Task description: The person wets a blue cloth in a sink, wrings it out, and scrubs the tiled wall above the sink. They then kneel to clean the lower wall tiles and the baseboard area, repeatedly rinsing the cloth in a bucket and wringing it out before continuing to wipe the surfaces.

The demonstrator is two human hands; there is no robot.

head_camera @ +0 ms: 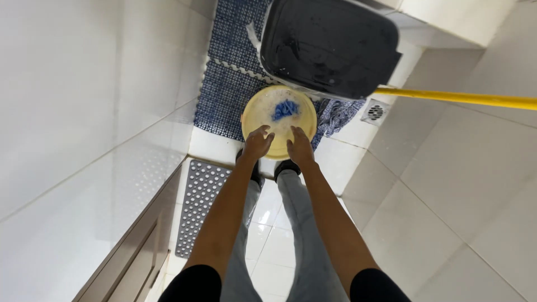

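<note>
A yellow bucket (251, 109) stands on the floor in front of my feet, filled with foamy water and a blue cloth (285, 108) floating in it. My left hand (257, 143) reaches down over the bucket's near rim, fingers spread and empty. Beside it my right hand (300, 146) hangs over the same rim, fingers loosely together, holding nothing. Both arms are stretched straight down. I cannot tell whether the hands touch the rim.
A black closed toilet lid (329, 45) sits just beyond the bucket. A yellow pole (458, 98) crosses from the right. A blue mat (229, 78), patterned cloth (339, 114), floor drain (375, 112) and grey studded mat (198, 201) lie on white tiles. Tiled walls close in on both sides.
</note>
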